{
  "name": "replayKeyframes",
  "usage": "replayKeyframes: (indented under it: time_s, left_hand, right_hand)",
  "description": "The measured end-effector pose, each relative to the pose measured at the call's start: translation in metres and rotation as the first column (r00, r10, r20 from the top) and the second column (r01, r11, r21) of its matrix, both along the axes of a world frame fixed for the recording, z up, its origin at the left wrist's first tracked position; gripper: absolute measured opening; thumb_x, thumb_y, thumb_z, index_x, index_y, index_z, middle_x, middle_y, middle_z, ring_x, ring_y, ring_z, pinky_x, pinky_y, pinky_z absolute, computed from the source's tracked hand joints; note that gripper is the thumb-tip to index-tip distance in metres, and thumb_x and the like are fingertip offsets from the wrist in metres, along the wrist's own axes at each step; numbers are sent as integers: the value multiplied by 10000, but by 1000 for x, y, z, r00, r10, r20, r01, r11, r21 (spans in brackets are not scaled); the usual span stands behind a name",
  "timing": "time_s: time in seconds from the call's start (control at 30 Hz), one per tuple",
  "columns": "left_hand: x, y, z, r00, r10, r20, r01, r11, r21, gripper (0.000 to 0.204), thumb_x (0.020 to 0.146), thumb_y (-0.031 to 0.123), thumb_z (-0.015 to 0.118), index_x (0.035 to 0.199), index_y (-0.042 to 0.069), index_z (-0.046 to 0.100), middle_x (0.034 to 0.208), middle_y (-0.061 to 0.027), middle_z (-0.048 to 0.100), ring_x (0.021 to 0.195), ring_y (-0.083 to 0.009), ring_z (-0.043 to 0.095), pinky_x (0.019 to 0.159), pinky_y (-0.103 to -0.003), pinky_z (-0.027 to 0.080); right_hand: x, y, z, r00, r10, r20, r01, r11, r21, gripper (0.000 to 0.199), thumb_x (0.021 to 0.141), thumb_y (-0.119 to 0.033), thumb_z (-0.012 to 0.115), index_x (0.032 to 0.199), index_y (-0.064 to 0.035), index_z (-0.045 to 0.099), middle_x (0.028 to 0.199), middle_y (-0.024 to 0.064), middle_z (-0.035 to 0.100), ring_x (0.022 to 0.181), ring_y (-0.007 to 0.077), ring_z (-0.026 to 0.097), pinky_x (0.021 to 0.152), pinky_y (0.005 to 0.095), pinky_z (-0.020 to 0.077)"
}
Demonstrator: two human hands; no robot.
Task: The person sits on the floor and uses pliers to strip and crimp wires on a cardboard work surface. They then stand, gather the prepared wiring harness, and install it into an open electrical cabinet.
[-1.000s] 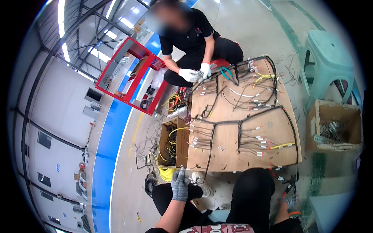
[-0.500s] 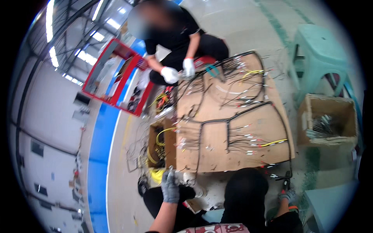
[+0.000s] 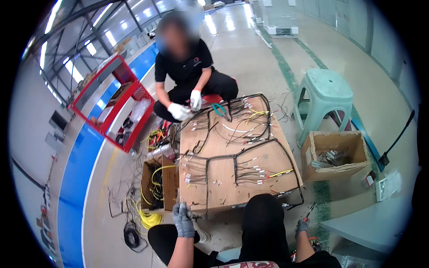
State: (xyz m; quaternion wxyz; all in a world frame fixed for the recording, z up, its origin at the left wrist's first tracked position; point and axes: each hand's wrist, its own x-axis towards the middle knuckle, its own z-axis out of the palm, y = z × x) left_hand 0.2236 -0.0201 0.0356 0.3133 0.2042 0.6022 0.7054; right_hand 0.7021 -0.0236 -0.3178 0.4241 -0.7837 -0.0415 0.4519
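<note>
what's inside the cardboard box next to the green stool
The cardboard box beside the green stool is open and holds a small heap of greyish metal parts on its floor. Its near wall hides the front of the inside.

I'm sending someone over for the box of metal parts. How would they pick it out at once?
Start at the wooden board strung with black wire harness on the floor. On its right, below the pale green plastic stool, sits an open cardboard box holding grey metal pieces. The other cardboard box, left of the board, holds yellow wire instead.

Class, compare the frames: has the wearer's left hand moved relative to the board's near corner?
No. The left hand stays just below the board's near-left corner; only the camera shifted.
</note>
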Motion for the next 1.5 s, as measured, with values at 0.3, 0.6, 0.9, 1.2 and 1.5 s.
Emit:
replayKeyframes:
  time_s: [0.3,0.6,0.9,1.2,1.5]
  left_hand:
    - [-13,-4,-19,997,-75,30,74,997,22,116,915,227,567,870,119,568,686,67,464,534,-13,379,451,-176,309]
    - [-32,-16,-21,951,-33,306,-15,988,151,104,921,190,559,934,89,581,689,21,558,463,-29,413,413,-168,317]
    - [-31,-11,-14,979,-6,205,-23,990,142,105,915,195,575,939,94,585,697,27,562,507,-18,423,460,-160,347]
    - [-22,-3,-13,993,78,90,-87,992,96,120,912,216,582,955,103,584,717,40,563,529,-7,412,473,-156,344]
    - [-20,-5,-24,988,71,-141,-55,992,115,105,927,105,537,993,31,572,920,-14,585,826,-78,529,780,-226,443]
  right_hand:
    - [-72,143,352,722,449,527,-675,291,678,493,838,-169,631,1275,-52,436,1154,26,507,985,126,489,897,295,384]
    - [-314,137,403,-172,642,747,-921,-373,109,509,767,-61,541,1254,22,419,1020,200,579,905,273,584,845,326,458]
    - [-349,122,367,-582,475,660,-780,-556,-288,758,729,-163,606,1361,72,260,1356,290,347,1285,382,334,1094,362,254]
    - [-348,125,376,-664,361,655,-717,-558,-419,815,743,-218,580,1394,67,181,1401,307,265,1330,397,254,1118,380,205]
    - [-342,123,388,-719,276,638,-669,-524,-527,835,730,-209,579,1398,69,161,1409,293,264,1339,379,251,1125,384,187]
